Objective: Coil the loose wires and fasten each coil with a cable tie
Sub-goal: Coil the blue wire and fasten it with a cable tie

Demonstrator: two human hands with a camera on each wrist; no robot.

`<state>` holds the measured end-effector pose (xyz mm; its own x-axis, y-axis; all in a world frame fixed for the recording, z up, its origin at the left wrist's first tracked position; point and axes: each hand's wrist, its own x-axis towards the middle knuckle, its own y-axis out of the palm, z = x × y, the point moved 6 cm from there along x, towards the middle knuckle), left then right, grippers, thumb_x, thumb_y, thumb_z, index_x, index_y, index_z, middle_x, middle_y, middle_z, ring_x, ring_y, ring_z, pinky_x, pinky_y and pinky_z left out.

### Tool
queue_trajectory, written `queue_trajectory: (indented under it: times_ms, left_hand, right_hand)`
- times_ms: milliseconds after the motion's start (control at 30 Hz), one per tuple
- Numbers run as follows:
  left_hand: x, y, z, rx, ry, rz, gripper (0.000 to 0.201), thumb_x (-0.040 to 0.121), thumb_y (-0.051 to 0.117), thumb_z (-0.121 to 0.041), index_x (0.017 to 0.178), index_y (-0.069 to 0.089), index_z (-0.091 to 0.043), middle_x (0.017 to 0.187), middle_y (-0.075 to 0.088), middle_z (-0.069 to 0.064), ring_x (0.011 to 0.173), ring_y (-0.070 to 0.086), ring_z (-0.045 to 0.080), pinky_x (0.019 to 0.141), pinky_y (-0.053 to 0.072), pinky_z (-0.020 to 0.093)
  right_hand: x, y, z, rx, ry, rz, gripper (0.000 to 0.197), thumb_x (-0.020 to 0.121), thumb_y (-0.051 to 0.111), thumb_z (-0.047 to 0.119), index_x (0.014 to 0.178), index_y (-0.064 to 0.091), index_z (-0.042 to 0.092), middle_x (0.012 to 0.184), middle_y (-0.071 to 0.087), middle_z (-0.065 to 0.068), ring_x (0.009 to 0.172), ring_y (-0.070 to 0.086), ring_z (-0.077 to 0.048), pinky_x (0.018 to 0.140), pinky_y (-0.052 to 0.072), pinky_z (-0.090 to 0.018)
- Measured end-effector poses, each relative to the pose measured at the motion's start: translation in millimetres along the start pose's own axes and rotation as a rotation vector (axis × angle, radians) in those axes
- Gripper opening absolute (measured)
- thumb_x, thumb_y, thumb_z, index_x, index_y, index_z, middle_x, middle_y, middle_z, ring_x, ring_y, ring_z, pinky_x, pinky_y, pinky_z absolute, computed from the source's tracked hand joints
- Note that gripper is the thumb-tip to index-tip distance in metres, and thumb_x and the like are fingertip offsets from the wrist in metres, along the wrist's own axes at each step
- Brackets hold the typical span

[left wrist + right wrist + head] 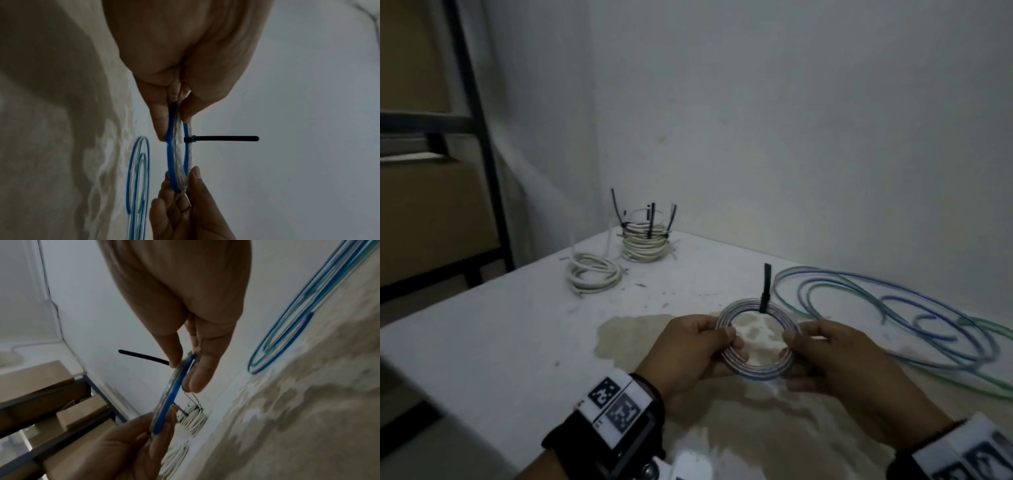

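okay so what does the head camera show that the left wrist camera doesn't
Only the head view shows the stack of tied white wire coils at the table's far corner, the loose white coil beside it, and the shelving frame. Only the left wrist view shows the coil edge-on, pinched between thumb and fingers. Both show the left hand, the right hand, the clear blue-striped coil they hold, its black cable tie, and the loose blue and green wire.

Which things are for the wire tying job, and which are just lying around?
For the job:
coil, held by left hand and right hand
black tie on the coil
loose blue-green wires
untied white coil
tied white stack

Just lying about:
boxes on the shelf
stain on the table
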<state>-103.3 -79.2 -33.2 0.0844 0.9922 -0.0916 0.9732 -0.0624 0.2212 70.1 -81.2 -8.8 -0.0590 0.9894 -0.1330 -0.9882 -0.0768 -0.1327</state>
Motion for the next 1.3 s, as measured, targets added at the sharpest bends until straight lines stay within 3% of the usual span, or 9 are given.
queue_trajectory:
  times_ms: [300,433,533,667,833,933,1067,1167,1300]
  left_hand:
    - [-4.4,-127.3,-47.8,0.048,0.126,-0.303,0.018,0.095,0.052,-0.014,0.092,0.069,-0.009,0.09,0.071,0.005,0.086,0.065,0.019,0.08,0.053,0.033]
    - [29.8,-203.6,-91.2,0.522,0.327,-0.519,0.02,0.093,0.052,-0.005,0.102,0.067,-0.014,0.121,0.062,0.005,0.116,0.054,0.019,0.103,0.037,0.03]
    - [63.5,-235.2,-100.4,0.97,0.272,-0.452,0.031,0.095,0.049,-0.007,0.124,0.06,-0.009,0.146,0.043,0.006,0.136,0.036,0.018,0.108,0.02,0.019]
    - [80.1,-257.3,-83.2,1.171,0.076,-0.283,0.033,0.098,0.044,-0.015,0.128,0.059,-0.012,0.145,0.046,0.004,0.134,0.04,0.02,0.104,0.027,0.021]
    - [81.5,-281.6,-71.8,0.91,0.074,-0.359,0.028,0.094,0.049,-0.008,0.111,0.07,-0.014,0.126,0.062,0.002,0.119,0.052,0.016,0.093,0.033,0.017]
    - [83.0,-290.1,-67.4,0.715,0.086,-0.389,0.019,0.091,0.055,-0.013,0.104,0.065,-0.023,0.114,0.064,0.001,0.111,0.056,0.02,0.096,0.04,0.029]
    - [83.0,-295.9,-60.9,0.471,0.046,-0.433,0.057,0.072,0.063,-0.041,0.123,0.044,-0.027,0.111,0.064,0.001,0.108,0.056,0.019,0.1,0.043,0.043]
    - [84.0,-297.9,-56.8,0.363,0.086,-0.427,0.038,0.09,0.059,-0.028,0.123,0.042,-0.033,0.109,0.063,-0.004,0.107,0.058,0.016,0.099,0.046,0.043]
    - [84.4,-287.3,-61.8,0.512,0.179,-0.371,0.02,0.096,0.052,-0.016,0.106,0.063,-0.029,0.112,0.065,-0.001,0.105,0.059,0.018,0.091,0.046,0.034]
  right_hand:
    - [57.6,120.9,11.0,0.208,0.045,0.184,0.013,0.092,0.057,0.008,0.082,0.061,0.0,0.068,0.061,-0.014,0.05,0.057,-0.018,0.05,0.053,-0.028]
    - [88.1,149.4,18.9,0.309,0.066,0.145,0.012,0.092,0.056,0.006,0.082,0.06,0.001,0.067,0.06,-0.012,0.053,0.057,-0.019,0.049,0.054,-0.029]
    - [106.5,168.2,25.4,0.349,0.076,0.122,0.013,0.093,0.055,0.007,0.082,0.059,0.0,0.072,0.06,-0.014,0.059,0.058,-0.023,0.051,0.055,-0.03]
    - [129.0,201.3,30.2,0.396,0.109,0.119,0.011,0.093,0.055,0.006,0.085,0.056,0.0,0.08,0.058,-0.015,0.063,0.061,-0.024,0.049,0.056,-0.029]
    - [153.3,252.4,28.8,0.401,0.16,0.13,0.012,0.095,0.051,0.003,0.084,0.053,0.0,0.076,0.055,-0.015,0.06,0.058,-0.024,0.05,0.057,-0.03]
    - [166.9,277.4,29.6,0.415,0.21,0.139,0.02,0.096,0.046,0.0,0.076,0.048,-0.002,0.069,0.052,-0.015,0.058,0.055,-0.024,0.042,0.052,-0.028]
    - [183.2,297.8,25.3,0.378,0.196,0.194,0.023,0.097,0.043,-0.001,0.074,0.049,-0.003,0.051,0.059,-0.011,0.037,0.059,-0.015,0.04,0.052,-0.025]
    - [189.8,302.1,19.2,0.205,0.15,0.192,0.014,0.092,0.055,0.004,0.079,0.054,-0.001,0.061,0.058,-0.012,0.038,0.057,-0.014,0.045,0.051,-0.025]
    - [195.0,297.4,15.8,0.027,0.103,0.143,0.024,0.085,0.068,0.012,0.07,0.058,-0.003,0.056,0.051,-0.016,0.039,0.046,-0.021,0.042,0.045,-0.027]
